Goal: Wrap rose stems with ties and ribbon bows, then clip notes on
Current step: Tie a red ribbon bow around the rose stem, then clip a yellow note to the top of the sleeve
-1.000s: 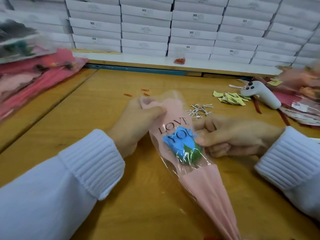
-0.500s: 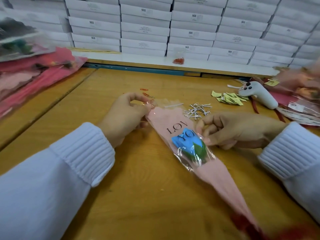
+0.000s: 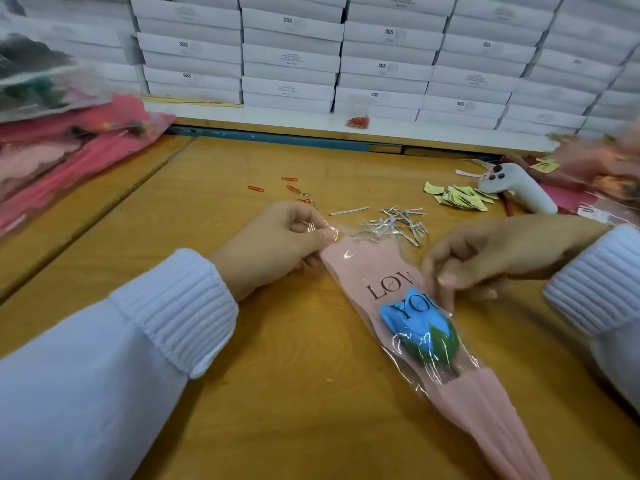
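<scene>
Left hand [image 3: 277, 244] pinches the sleeve [image 3: 367, 268] at its top corner, right hand [image 3: 491, 258] pinches its edge above the rose [image 3: 412, 327], flat on the bench [image 3: 277, 393]. Clipping step, I'd say; next needs a note [image 3: 460, 199] fetched.

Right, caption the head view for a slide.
Left hand and right hand pinch a pink clear-fronted sleeve holding a blue rose on the wooden table, silver twist ties behind.

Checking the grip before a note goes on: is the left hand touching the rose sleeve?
Touching. Head view shows the left hand pinching the rose sleeve at its clear top corner.
</scene>
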Tool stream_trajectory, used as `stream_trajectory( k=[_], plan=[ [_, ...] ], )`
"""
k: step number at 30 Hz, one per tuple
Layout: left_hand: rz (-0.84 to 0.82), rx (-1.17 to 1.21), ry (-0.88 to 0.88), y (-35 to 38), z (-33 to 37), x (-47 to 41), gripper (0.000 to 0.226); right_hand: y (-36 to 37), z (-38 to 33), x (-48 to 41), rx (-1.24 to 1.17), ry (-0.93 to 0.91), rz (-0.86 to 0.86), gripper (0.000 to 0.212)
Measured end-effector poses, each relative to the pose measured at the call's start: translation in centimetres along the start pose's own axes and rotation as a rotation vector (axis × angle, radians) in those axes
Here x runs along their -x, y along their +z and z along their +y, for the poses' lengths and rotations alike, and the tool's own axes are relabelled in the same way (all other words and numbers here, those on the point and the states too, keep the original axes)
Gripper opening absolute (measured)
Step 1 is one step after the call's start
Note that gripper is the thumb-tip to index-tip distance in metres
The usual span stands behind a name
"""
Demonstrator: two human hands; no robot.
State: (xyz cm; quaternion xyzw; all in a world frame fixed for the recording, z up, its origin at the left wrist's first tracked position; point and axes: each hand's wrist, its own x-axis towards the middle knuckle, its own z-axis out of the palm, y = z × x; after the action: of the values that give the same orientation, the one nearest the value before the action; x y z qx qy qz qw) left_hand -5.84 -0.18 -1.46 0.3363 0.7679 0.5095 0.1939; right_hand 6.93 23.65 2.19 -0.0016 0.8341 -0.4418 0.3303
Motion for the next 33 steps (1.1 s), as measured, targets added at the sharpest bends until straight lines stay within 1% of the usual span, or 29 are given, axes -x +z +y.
stream_trajectory(
  k=[1, 2, 4, 5, 6, 7, 9, 11, 13, 14, 18, 21, 26, 30, 32, 33],
  plan=[
    [0.001, -0.005, 0.017, 0.1, 0.0, 0.0, 0.011, -0.5, 0.1, 0.0, -0.012, 0.031, 0.16, 0.016],
    [0.0, -0.017, 0.035, 0.1, -0.1, 0.0, 0.012, -1.1, 0.3, -0.2, -0.036, 0.08, 0.373, 0.014],
    [-0.008, -0.073, 0.072, 0.3, -0.2, -0.1, 0.015, -2.8, 1.2, -0.8, -0.072, 0.205, 0.877, 0.011],
    [-0.015, -0.112, 0.089, 0.3, -0.3, -0.1, 0.017, -3.8, 1.7, -1.1, -0.007, 0.269, 1.096, 0.014],
    [-0.021, -0.147, 0.103, 0.3, -0.4, -0.2, 0.019, -4.7, 2.4, -1.5, 0.133, 0.342, 1.244, 0.019],
    [-0.028, -0.171, 0.112, 0.3, -0.5, -0.2, 0.02, -5.4, 3.0, -1.7, 0.291, 0.424, 1.299, 0.025],
    [-0.04, -0.203, 0.126, 0.2, -0.7, -0.4, 0.021, -6.2, 4.0, -2.1, 0.516, 0.588, 1.239, 0.036],
    [-0.037, -0.244, 0.144, 0.3, -0.9, -0.4, 0.02, -6.5, 5.3, -2.7, 0.581, 0.708, 1.122, 0.041],
    [-0.019, -0.261, 0.152, 0.4, -1.0, -0.5, 0.017, -6.6, 6.2, -3.1, 0.602, 0.774, 1.05, 0.045],
    [-0.012, -0.259, 0.149, 0.4, -1.0, -0.6, 0.016, -6.6, 6.4, -3.2, 0.619, 0.767, 1.058, 0.044],
    [-0.007, -0.21, 0.112, 0.4, -1.0, -0.8, 0.012, -6.8, 6.9, -3.2, 0.7, 0.631, 1.18, 0.034],
    [0.02, -0.167, 0.088, 0.4, -1.0, -0.8, 0.01, -6.5, 7.0, -3.2, 0.756, 0.583, 1.231, 0.03],
    [0.058, -0.1, 0.05, 0.3, -0.7, -0.7, 0.012, -6.3, 6.7, -3.1, 0.85, 0.516, 1.231, 0.023],
    [0.072, -0.056, 0.024, 0.3, -0.5, -0.5, 0.012, -6.2, 6.8, -2.7, 0.864, 0.492, 1.193, 0.028],
    [0.068, -0.029, 0.009, 0.3, -0.4, -0.5, 0.012, -6.3, 6.9, -2.7, 0.859, 0.513, 1.219, 0.03],
    [0.064, -0.014, -0.001, 0.3, -0.4, -0.5, 0.012, -6.4, 6.9, -2.7, 0.853, 0.526, 1.253, 0.028]
  ],
)
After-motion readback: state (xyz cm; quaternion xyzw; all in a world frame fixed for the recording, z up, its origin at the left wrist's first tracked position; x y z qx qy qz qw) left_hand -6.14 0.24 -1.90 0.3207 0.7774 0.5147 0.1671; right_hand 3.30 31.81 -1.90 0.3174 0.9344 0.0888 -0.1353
